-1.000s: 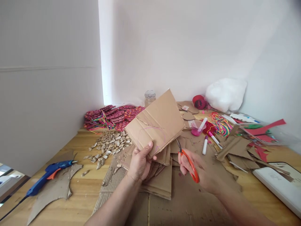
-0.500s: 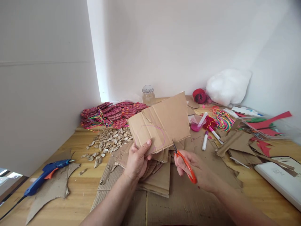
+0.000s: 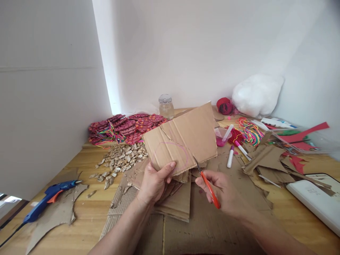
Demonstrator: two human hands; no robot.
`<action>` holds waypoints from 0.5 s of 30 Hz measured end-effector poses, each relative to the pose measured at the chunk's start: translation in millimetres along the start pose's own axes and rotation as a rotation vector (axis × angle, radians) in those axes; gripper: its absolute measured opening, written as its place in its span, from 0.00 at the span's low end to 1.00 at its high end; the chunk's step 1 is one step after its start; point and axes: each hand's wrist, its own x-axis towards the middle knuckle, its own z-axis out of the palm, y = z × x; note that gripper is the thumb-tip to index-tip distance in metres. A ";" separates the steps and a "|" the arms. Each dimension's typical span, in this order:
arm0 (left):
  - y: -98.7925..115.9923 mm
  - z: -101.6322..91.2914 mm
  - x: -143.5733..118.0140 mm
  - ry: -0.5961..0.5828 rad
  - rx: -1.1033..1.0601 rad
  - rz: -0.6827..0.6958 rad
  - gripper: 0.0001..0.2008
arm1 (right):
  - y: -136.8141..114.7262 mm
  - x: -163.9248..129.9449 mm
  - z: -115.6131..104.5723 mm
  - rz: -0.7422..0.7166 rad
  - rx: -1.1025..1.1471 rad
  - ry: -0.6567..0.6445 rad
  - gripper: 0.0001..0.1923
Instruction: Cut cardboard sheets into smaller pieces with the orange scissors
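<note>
My left hand [image 3: 154, 182] grips the lower edge of a brown cardboard sheet [image 3: 186, 138] and holds it up above the table. A pink circle is drawn on its lower left part. My right hand [image 3: 225, 191] holds orange-handled scissors [image 3: 208, 180], whose blades touch the sheet's bottom edge near the circle. Under both hands lies a stack of cardboard pieces [image 3: 175, 198] on the wooden table [image 3: 87, 216].
A blue glue gun [image 3: 46, 198] rests at the left on a cardboard scrap. Seeds [image 3: 119, 159], pink woven pieces [image 3: 124, 125], a glass jar [image 3: 166, 105], markers [image 3: 230, 156], coloured cords [image 3: 249, 132], a white stuffing bag [image 3: 256, 94] and cardboard scraps [image 3: 268, 164] crowd the back and right.
The cardboard sheet has turned flatter towards me and the scissors have come up to its bottom edge. The camera has shifted slightly.
</note>
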 end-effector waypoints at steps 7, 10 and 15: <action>2.4 1.9 -4.8 -0.036 0.054 -0.048 0.20 | -2.6 0.2 2.2 -0.038 0.066 -0.040 0.31; 2.4 3.4 -6.3 -0.030 0.064 -0.046 0.20 | -1.3 0.5 2.2 -0.010 0.087 -0.032 0.31; 1.4 3.4 -5.7 -0.005 0.019 -0.058 0.21 | 0.7 -0.5 3.5 0.040 0.027 0.046 0.30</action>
